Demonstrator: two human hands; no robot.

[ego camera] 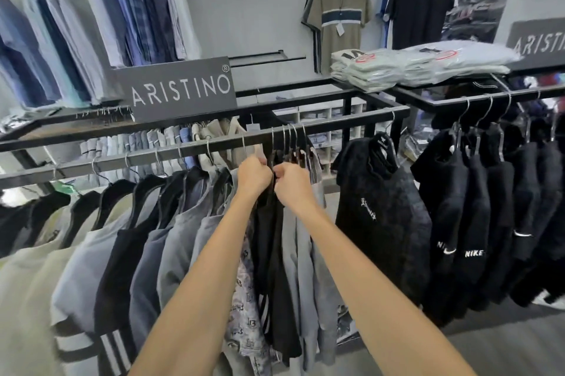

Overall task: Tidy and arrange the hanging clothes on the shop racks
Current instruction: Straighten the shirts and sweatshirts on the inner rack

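The dark shirt (269, 222) hangs midway on the black rail (153, 154) among crowded hangers (290, 138), the left hand (253, 175) and the right hand (293, 184) both pinch its collar with curled fingers, and I think they should straighten it gently, then space the hooks evenly.

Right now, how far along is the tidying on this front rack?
Partway, it seems. The grey and dark shirts to the left hang fairly evenly spaced along the rail. In hand: the left hand and right hand grip the top of a black garment mid-rail. Left to do: the hangers bunched tight just right of it.
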